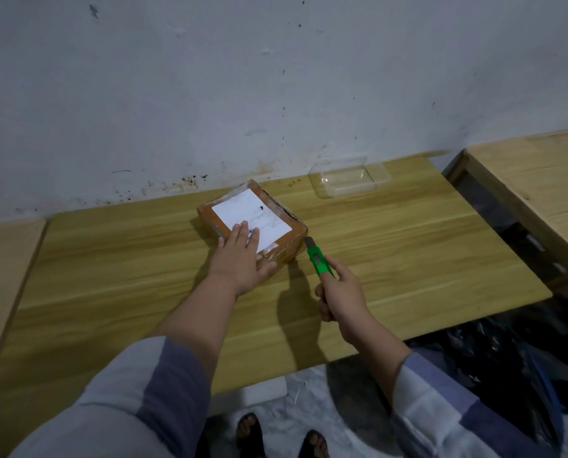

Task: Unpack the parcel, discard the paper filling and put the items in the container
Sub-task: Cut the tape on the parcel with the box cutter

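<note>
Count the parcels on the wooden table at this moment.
1. The taped brown parcel lies mid-table near the wall, the left hand pressing flat on it. The clear container behind looks empty; none seems hidden.

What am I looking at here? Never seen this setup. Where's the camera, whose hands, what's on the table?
There is no machine: a person wears one wide-angle camera on the head, looking forward and down at their own arms. The left hand lies flat on a taped cardboard parcel with a white shipping label, steadying it on the wooden table. The right hand grips a green utility knife, its blade at the parcel's near right corner. A clear plastic container, empty, stands near the wall. The parcel looks unopened.
</note>
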